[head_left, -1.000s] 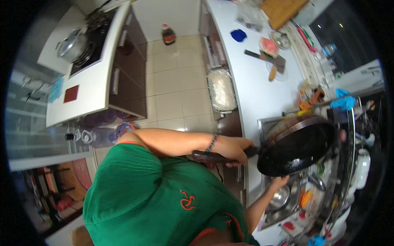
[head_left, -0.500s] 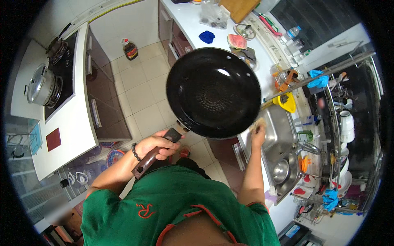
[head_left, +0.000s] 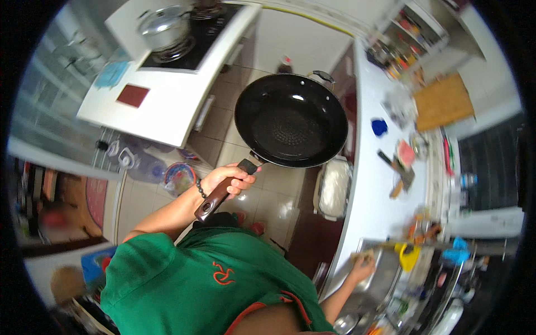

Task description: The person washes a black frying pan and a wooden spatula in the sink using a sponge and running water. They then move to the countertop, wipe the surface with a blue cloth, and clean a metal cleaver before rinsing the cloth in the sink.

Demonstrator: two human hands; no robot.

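Observation:
A large black frying pan (head_left: 290, 120) is held level out in front of me. My left hand (head_left: 228, 181) is wrapped round its brown handle (head_left: 212, 201), and the pan's inside faces up. At the lower right, my right hand (head_left: 364, 269) is over the near edge of the metal sink (head_left: 386, 276), with its fingers closed on a small tan scrubber (head_left: 357, 256). Whether that is a sponge or a cloth cannot be made out. The right hand is well apart from the pan.
At upper left a steel pot (head_left: 163, 27) stands on the black hob (head_left: 192, 56). Along the right-hand counter (head_left: 371, 195) lie a cleaver (head_left: 405, 172), a watermelon piece (head_left: 406, 153), a blue cloth (head_left: 379, 127) and a wooden cutting board (head_left: 445, 103). A yellow scoop-like item (head_left: 408, 258) is by the sink.
My view has turned left, bringing the hob higher and the sink to the lower right. The pan stays in my left hand; my right hand is now farther from it.

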